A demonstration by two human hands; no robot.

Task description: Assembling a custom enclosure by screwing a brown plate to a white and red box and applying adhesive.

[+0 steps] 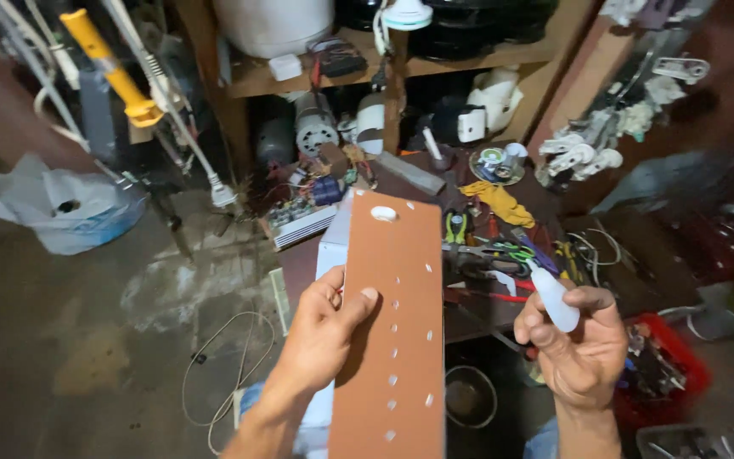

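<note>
My left hand (326, 327) grips the left edge of a long brown board (401, 280), thumb lying across its face. The board runs from the bottom of the view up to a rounded hole near its top and has several small holes along it. A white box (330, 255) shows behind its left edge. My right hand (579, 344) is closed around a small white plastic bottle (551, 297), nozzle pointing up and left, a short way right of the board.
A cluttered workbench (477, 314) holds pliers, scissors (503, 252), a yellow cloth (499, 202) and a circuit board (303, 217). Wooden shelves (435, 64) stand behind. A red tray (664, 365) sits at the right, a white bag (57, 208) and cables on the floor at the left.
</note>
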